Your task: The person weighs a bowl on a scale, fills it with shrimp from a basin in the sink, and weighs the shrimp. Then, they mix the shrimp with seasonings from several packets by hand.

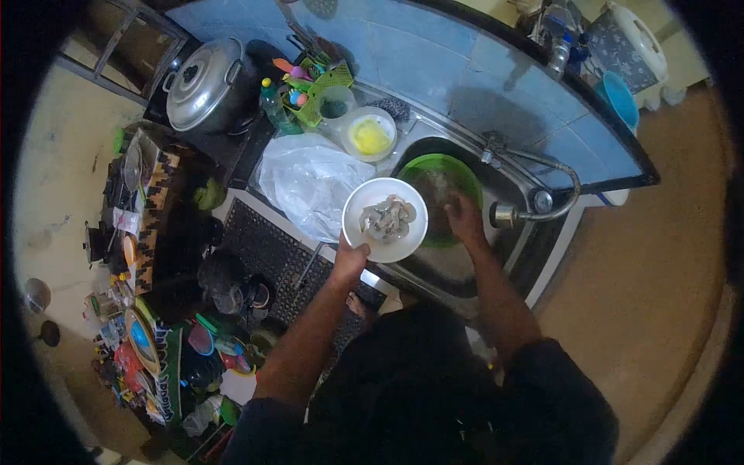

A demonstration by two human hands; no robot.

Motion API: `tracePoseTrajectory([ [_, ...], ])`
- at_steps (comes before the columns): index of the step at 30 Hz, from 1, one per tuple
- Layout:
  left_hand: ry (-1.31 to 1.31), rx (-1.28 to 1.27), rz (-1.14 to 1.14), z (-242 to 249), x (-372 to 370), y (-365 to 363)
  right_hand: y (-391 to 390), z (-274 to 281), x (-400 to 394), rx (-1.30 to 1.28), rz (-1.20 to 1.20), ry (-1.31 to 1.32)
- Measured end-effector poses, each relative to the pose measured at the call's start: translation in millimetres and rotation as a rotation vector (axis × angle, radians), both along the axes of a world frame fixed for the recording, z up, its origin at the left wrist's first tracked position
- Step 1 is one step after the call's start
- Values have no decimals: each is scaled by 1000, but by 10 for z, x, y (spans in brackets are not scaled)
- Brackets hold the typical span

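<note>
A white bowl (385, 249) is in my left hand (350, 262), with the thumb over its rim and the other fingers underneath. Peeled, greyish shrimp (390, 218) lie in a small heap in the bowl. My right hand (465, 222) is over the near right side of a green basin (428, 160) in the sink, fingers loosely apart and nothing visible in them. Inside the basin is a pale, blurred mass (439, 184) that I cannot make out clearly.
A tap (554, 164) arches over the sink's right side. Beside the basin stands a bowl with yellow contents (372, 136). A white plastic bag (306, 186) covers the left counter. Behind it are a green bottle (277, 108), a utensil basket (335, 77) and a large lidded pot (205, 85).
</note>
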State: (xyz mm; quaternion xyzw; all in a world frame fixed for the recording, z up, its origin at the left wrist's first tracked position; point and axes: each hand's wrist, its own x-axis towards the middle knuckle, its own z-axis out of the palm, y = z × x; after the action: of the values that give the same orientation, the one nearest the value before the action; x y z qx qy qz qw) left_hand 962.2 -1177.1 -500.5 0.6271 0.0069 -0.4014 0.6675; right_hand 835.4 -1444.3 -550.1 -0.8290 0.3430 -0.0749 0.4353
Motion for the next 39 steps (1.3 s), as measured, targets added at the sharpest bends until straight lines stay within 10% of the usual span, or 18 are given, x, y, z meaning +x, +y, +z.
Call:
tracePoseTrajectory([
  [7, 20, 289, 20, 750, -185, 16, 125, -1139, 646, -596, 160, 356],
  [11, 12, 192, 68, 599, -288, 385, 201, -536, 730, -286, 262, 475],
  [20, -42, 101, 73, 711, -299, 295, -25, -1151, 394, -10, 184, 363],
  [26, 63, 81, 137, 770, -203, 33, -24, -363, 27, 860, -405, -263],
  [29, 0, 94, 85, 478, -112, -12, 72, 198, 52, 664, -452, 12],
  [32, -37, 98, 108, 374, -115, -118, 242, 646, 78, 786, -402, -247],
  [39, -60, -5, 48, 189, -164, -278, 497, 949, 492, -45, 365, -309],
])
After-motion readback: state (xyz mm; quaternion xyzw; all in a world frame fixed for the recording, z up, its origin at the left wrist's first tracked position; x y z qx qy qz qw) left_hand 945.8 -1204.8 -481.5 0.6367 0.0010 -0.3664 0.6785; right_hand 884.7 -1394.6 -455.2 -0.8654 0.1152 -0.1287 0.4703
